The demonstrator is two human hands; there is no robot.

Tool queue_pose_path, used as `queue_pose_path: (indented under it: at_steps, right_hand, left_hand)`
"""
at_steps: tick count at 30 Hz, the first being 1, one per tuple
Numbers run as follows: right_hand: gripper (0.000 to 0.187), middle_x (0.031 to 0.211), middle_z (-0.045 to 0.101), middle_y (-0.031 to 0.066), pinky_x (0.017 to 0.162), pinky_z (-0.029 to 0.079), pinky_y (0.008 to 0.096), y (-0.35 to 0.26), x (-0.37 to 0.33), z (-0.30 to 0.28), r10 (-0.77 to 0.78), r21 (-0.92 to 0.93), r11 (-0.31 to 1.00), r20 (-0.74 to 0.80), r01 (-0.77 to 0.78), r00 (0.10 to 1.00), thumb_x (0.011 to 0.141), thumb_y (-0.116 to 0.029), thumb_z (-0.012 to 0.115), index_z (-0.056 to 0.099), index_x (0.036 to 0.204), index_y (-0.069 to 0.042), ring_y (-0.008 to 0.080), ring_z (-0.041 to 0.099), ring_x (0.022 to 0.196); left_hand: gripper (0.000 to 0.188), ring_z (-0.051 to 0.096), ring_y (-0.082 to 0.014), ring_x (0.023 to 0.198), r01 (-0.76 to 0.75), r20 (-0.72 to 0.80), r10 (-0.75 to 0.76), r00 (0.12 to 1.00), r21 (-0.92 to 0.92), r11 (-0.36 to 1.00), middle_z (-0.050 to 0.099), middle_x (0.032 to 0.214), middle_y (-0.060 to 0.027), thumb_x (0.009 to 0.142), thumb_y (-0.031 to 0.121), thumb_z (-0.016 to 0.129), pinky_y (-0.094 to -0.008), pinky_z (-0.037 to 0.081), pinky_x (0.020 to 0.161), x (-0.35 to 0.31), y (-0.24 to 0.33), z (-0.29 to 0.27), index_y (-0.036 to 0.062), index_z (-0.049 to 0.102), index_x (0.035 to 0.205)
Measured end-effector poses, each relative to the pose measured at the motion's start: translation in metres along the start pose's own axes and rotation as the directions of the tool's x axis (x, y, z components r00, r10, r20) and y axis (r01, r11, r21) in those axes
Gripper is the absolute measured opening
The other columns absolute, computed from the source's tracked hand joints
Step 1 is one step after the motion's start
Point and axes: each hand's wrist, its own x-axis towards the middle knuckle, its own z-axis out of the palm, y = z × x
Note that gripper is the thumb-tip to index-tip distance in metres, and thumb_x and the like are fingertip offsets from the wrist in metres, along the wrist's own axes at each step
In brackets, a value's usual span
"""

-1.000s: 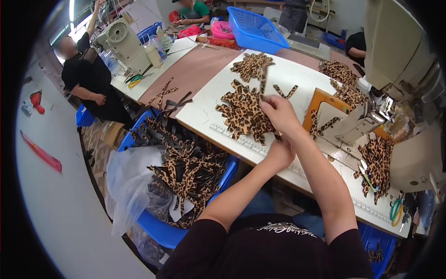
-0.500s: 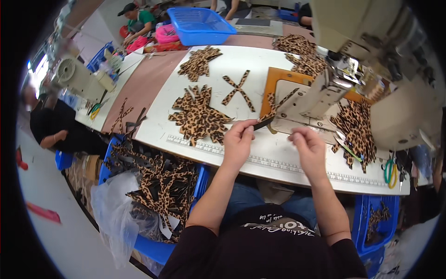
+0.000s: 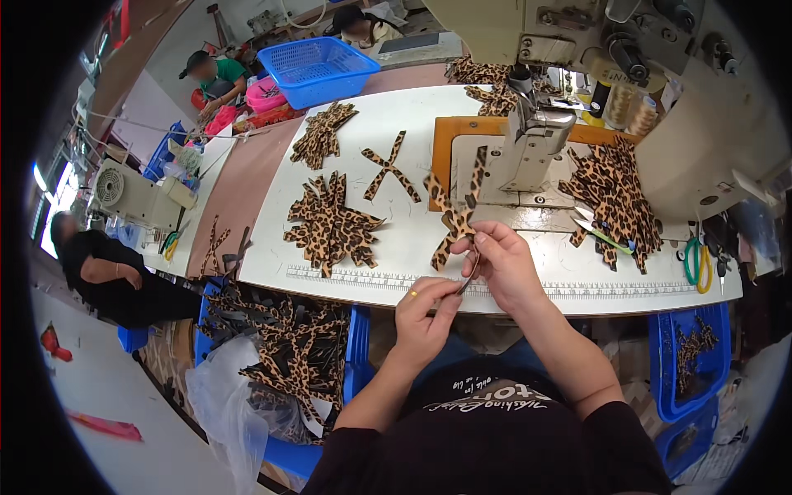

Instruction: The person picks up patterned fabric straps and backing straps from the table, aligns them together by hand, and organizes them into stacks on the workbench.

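A crossed leopard-print fabric strap (image 3: 462, 216) is held up above the near part of the white table, its upper arms spreading in front of the sewing machine (image 3: 535, 140). My right hand (image 3: 507, 266) is closed in a pinch on it just below the crossing. Close by on the lower left, my left hand (image 3: 425, 320) pinches a lower end, where a dark underside shows. Another leopard-print cross (image 3: 390, 167) lies flat further back on the left. Beside it sit a large heap of leopard-print straps (image 3: 330, 224) and a smaller heap (image 3: 322, 136).
More leopard-print straps (image 3: 615, 194) are piled right of the machine, with thread snips (image 3: 605, 233) on them. Green-and-yellow-handled scissors (image 3: 698, 262) lie at the right edge. A filled blue bin (image 3: 356, 351) stands below left. A blue basket (image 3: 318, 70) is at the back. Other people sit nearby.
My right hand has come left and taken hold of the strap beside my left hand. The strap has moved off the machine's plate toward me, its crossing now visible. My left hand has lowered.
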Motion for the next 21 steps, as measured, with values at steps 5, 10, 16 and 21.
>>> queue_pose_path:
  at_steps: [5,10,16,21]
  right_hand:
    - [0.013,0.084,0.063,0.0138,0.055,0.046,0.0231,0.001,-0.02,0.005,-0.063,-0.123,0.99,0.054,0.07,0.996,0.092,-0.008,0.043,0.048,0.103,-0.004,0.0132,0.055,0.058]
    - [0.015,0.083,0.063,0.0107,0.052,0.042,0.0204,0.018,-0.04,0.01,0.0,-0.173,0.985,0.134,0.023,0.991,0.092,-0.009,0.044,0.049,0.103,-0.001,0.0099,0.053,0.057]
    - [0.013,0.081,0.062,0.0135,0.051,0.046,0.0222,0.025,-0.04,0.012,0.012,-0.221,0.975,0.17,0.026,0.985,0.092,-0.01,0.047,0.048,0.102,-0.002,0.0129,0.054,0.054]
    - [0.018,0.079,0.063,0.0137,0.051,0.046,0.0232,0.029,-0.043,0.021,0.046,-0.28,0.96,0.199,0.011,0.979,0.091,-0.013,0.05,0.047,0.105,-0.002,0.0137,0.055,0.055]
  left_hand:
    - [0.014,0.053,-0.0171,0.07,0.102,-0.113,-0.099,0.989,0.019,0.995,0.056,0.077,-0.0083,0.08,0.003,0.062,-0.0253,0.044,0.064,0.002,0.002,-0.015,-0.0016,0.062,0.093]
    - [0.021,0.052,-0.0162,0.077,0.089,-0.046,-0.089,0.995,-0.007,0.996,0.054,0.083,-0.0087,0.08,0.007,0.062,-0.0266,0.043,0.068,0.02,0.0,-0.014,-0.0046,0.059,0.098]
    - [0.014,0.049,-0.0071,0.066,0.294,-0.049,-0.32,0.946,-0.285,0.912,0.058,0.076,-0.0022,0.083,0.009,0.061,-0.0217,0.041,0.06,0.009,-0.012,-0.019,-0.0024,0.06,0.092]
    - [0.012,0.054,-0.0051,0.072,0.304,-0.054,-0.34,0.939,-0.328,0.894,0.06,0.08,-0.0013,0.086,0.007,0.06,-0.0179,0.043,0.063,0.006,-0.007,-0.033,-0.0028,0.059,0.093]
